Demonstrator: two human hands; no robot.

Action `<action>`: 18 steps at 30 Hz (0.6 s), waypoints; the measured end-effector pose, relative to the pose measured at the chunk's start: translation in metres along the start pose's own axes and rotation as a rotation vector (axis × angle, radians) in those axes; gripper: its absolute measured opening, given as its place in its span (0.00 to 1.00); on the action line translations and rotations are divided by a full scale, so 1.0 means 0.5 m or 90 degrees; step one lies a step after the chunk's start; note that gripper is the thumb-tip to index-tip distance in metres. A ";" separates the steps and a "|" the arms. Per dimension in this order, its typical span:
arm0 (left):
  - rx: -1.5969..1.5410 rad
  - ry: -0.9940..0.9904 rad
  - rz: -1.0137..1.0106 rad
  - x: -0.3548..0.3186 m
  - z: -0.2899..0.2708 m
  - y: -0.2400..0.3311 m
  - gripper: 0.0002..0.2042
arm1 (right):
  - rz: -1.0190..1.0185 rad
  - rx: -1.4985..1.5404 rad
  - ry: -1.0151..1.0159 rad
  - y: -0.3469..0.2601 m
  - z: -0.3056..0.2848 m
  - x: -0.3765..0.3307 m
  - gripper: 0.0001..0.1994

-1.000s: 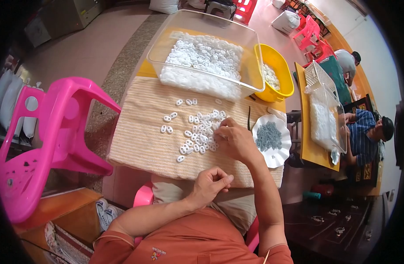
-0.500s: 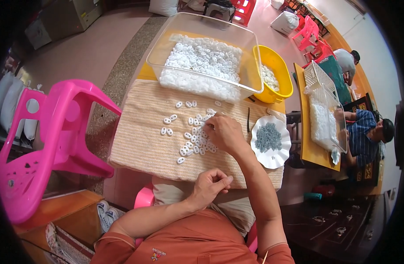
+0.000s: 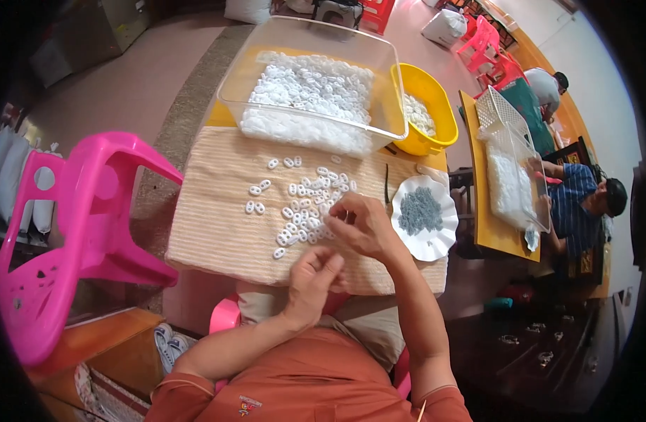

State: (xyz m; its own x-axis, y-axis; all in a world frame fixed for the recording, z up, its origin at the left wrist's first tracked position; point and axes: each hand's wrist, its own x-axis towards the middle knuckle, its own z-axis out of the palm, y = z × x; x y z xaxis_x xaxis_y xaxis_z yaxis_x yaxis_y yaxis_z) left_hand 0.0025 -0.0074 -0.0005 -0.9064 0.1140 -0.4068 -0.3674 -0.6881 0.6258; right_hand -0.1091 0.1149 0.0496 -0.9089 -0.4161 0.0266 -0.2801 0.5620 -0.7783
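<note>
Small white oval plastic pieces with two holes each (image 3: 305, 204) lie loose in a cluster on a striped beige cloth (image 3: 217, 190). Over the right edge of that cluster is my right hand (image 3: 365, 224), its fingers bent and drawn together at the tips; whatever they pinch is hidden. My left hand (image 3: 313, 280) is above the cloth's near edge, its fingers curled in against the thumb. I cannot make out anything in it. A white scalloped plate (image 3: 439, 243) heaped with tiny grey parts (image 3: 421, 211) stands to the right of my right hand.
A clear plastic tub (image 3: 231, 84) of white pieces stands at the table's far side, beside a yellow basin (image 3: 446, 119). A pink chair (image 3: 80, 211) is at left. At right, a person in a striped shirt (image 3: 579, 211) sits by another table with a clear bin (image 3: 513, 186).
My right hand has drawn back toward me from the top of the cluster. My left hand has risen slightly, closer to the right one. The whole view has shifted a little.
</note>
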 end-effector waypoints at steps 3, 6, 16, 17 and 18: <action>-0.022 0.045 0.067 0.011 0.021 0.029 0.12 | 0.045 0.138 -0.046 -0.012 -0.014 -0.068 0.08; 0.004 -0.011 0.047 0.007 0.010 0.019 0.11 | 0.022 0.170 -0.073 0.000 -0.017 -0.109 0.07; 0.059 -0.044 -0.006 0.000 0.000 0.004 0.07 | 0.084 0.075 0.138 0.019 -0.079 -0.207 0.05; 0.075 -0.049 -0.004 0.000 0.002 0.003 0.06 | 0.072 0.006 0.185 0.037 -0.092 -0.215 0.06; 0.074 -0.050 -0.006 -0.002 0.003 0.003 0.06 | 0.086 -0.075 0.228 0.058 -0.108 -0.223 0.06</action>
State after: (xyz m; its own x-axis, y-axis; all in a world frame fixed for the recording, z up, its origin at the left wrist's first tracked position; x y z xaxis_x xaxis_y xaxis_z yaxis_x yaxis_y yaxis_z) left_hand 0.0026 -0.0074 0.0017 -0.9148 0.1783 -0.3623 -0.3930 -0.5997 0.6971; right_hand -0.0326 0.2161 0.0577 -0.9844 -0.0681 0.1624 -0.1647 0.6820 -0.7126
